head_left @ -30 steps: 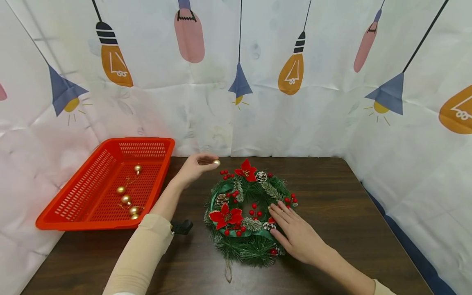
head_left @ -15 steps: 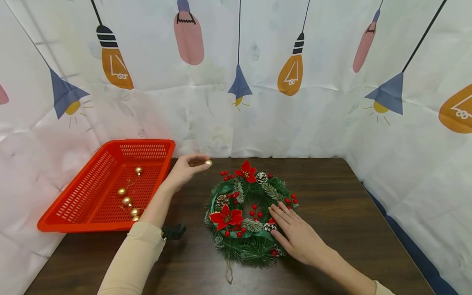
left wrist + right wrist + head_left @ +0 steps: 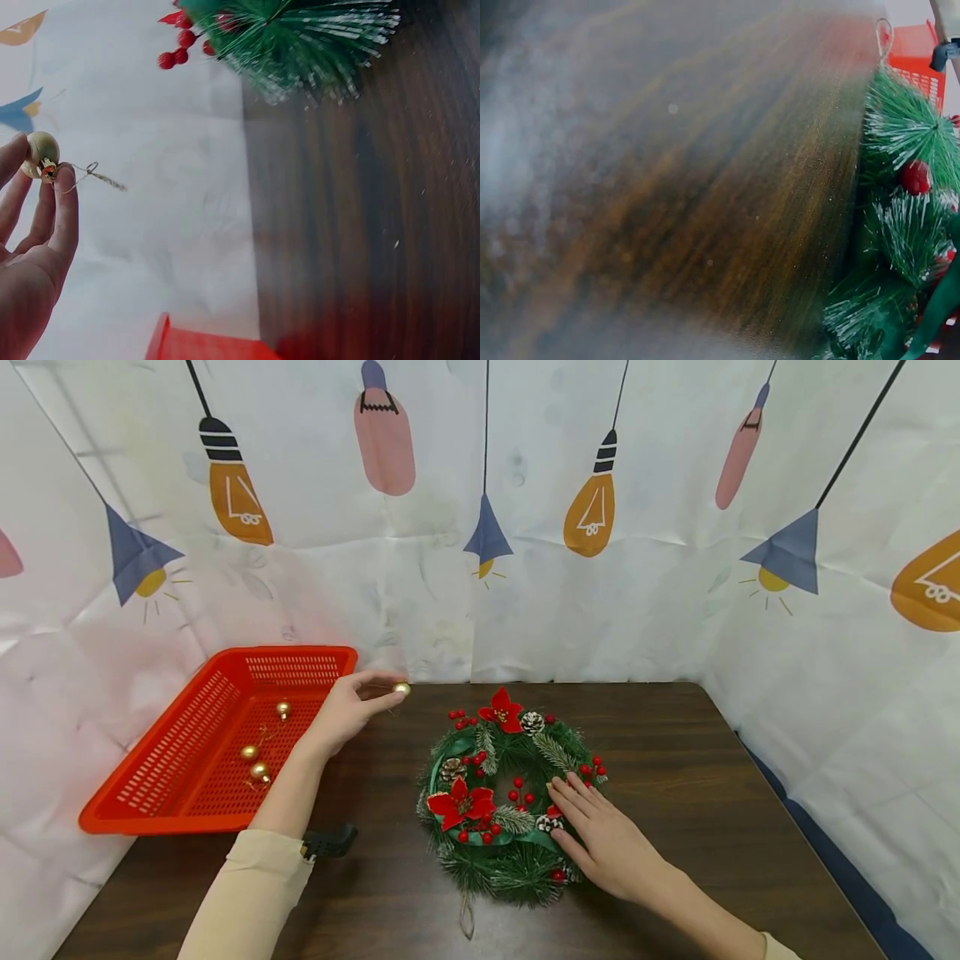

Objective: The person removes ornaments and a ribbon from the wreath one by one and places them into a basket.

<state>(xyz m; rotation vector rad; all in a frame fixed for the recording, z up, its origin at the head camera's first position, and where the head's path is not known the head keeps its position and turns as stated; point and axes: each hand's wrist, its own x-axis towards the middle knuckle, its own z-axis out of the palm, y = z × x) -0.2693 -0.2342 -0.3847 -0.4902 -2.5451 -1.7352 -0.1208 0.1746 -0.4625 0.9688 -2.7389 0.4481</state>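
Between thumb and fingers, my left hand [image 3: 348, 710] pinches a small gold bauble [image 3: 402, 689], held up between the basket and the wreath. In the left wrist view the bauble [image 3: 43, 154] shows its cap and a thin looped string trailing from it. A green Christmas wreath [image 3: 517, 860] with red poinsettias, berries, pine cones and a green ribbon lies on the table. My right hand [image 3: 611, 843] rests on the wreath's right side with its fingers straight. That hand is out of sight in the right wrist view, where the wreath [image 3: 907, 247] fills the right edge.
A red plastic basket [image 3: 168, 822] stands at the left with several gold baubles [image 3: 259, 772] in it, partly hidden by my left arm. The dark wooden table [image 3: 675, 752] ends at a patterned curtain [image 3: 420, 585]. A twine loop [image 3: 467, 917] sticks out from the wreath's front.
My left hand has moved left, away from the wreath and toward the basket, still pinching the bauble. The right hand and the wreath have stayed put.
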